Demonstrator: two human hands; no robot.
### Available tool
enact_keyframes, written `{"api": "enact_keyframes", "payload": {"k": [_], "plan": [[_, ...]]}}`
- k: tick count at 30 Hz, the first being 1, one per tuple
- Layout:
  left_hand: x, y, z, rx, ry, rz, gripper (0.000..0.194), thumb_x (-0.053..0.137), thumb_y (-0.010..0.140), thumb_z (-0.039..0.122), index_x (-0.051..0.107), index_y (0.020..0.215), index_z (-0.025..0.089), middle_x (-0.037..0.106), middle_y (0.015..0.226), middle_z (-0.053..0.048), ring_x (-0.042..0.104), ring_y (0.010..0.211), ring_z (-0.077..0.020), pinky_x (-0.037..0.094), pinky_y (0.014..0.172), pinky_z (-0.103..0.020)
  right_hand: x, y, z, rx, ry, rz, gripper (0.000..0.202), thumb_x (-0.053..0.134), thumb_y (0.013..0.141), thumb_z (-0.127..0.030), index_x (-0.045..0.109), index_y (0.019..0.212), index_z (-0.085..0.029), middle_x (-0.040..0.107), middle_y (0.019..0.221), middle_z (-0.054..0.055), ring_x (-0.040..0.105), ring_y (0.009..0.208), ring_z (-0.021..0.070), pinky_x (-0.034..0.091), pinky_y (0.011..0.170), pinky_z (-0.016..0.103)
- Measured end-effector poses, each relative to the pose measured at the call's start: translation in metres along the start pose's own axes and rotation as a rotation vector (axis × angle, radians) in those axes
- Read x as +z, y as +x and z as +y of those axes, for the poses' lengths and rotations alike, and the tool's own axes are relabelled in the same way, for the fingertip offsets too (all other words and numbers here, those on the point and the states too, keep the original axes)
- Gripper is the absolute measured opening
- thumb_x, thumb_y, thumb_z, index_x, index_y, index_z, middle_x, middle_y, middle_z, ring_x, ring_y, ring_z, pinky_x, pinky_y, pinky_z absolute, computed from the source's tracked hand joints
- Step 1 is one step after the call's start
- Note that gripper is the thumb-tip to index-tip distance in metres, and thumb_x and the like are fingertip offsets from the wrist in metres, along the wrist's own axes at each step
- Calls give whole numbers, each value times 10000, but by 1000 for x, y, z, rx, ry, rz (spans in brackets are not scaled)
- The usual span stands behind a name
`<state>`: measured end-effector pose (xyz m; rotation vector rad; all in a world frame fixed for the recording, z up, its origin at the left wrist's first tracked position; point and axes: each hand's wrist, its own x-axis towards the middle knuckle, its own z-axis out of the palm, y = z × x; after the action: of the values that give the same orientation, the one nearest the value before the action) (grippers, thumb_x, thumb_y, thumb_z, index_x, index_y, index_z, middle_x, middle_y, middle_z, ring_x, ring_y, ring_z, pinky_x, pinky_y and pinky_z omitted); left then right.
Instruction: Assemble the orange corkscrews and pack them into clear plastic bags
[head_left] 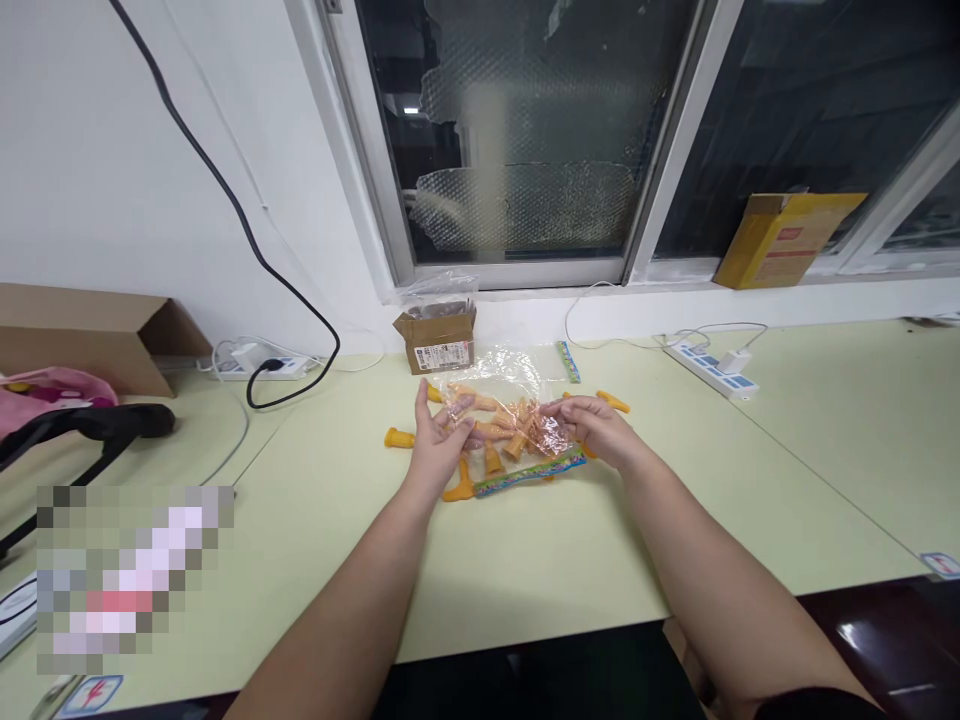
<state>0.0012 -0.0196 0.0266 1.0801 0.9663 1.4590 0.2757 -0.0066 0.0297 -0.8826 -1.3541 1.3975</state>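
Note:
A clear plastic bag (517, 372) with peach and orange toy-like pieces (495, 432) lies between my hands. A colourful printed strip (531, 474) runs along its near side. My left hand (437, 445) grips the bag's left side, thumb toward the middle and some fingers seen through the film. At the right side my right hand (600, 428) pinches the film between thumb and fingers. Loose orange pieces lie around the bag: one pale-ended piece (399, 438) left of my left hand, a forked one (459, 490) at the near edge, another (613, 401) beyond my right hand.
Behind the bag stands an opened small cardboard box (436, 340). Another printed strip (568, 362) lies to its right. Power strips (711, 370) with cables sit near the wall. At left are a large carton (82, 335) and a black frame (97, 422). A yellow box (795, 240) leans on the window.

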Motion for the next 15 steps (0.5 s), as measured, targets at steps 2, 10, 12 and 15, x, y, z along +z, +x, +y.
{"api": "enact_keyframes", "payload": {"k": [2, 10, 12, 15], "plan": [[0, 1, -1, 59, 29, 48, 1111, 868, 754, 339, 179, 1622, 416, 644, 1397, -118, 730, 684, -123, 633, 717, -330, 0, 2, 5, -30, -89, 43, 285, 803, 804, -470, 805, 956, -229, 793, 1035, 72, 718, 917, 207, 573, 833, 334], [-7, 4, -3, 33, 159, -73, 295, 828, 745, 391, 731, 944, 196, 720, 909, -39, 649, 605, -137, 591, 636, -315, 1, -3, -1, -8, -153, -104, 224, 754, 811, -328, 770, 1014, -236, 757, 849, 19, 632, 646, 142, 491, 587, 265], [-7, 2, -3, 10, 177, -139, 317, 833, 744, 393, 746, 982, 201, 724, 887, -35, 633, 611, -137, 564, 612, -294, 2, -4, -3, 4, -201, -130, 203, 718, 828, -325, 795, 989, -230, 760, 828, 22, 634, 638, 145, 492, 586, 271], [-6, 0, -1, 24, 232, -184, 383, 812, 788, 429, 760, 1088, 196, 743, 1139, -79, 658, 688, -135, 551, 630, -271, 0, -4, -6, -28, -246, -214, 167, 665, 825, -273, 817, 874, -225, 788, 913, 38, 705, 827, 186, 554, 769, 321]]}}
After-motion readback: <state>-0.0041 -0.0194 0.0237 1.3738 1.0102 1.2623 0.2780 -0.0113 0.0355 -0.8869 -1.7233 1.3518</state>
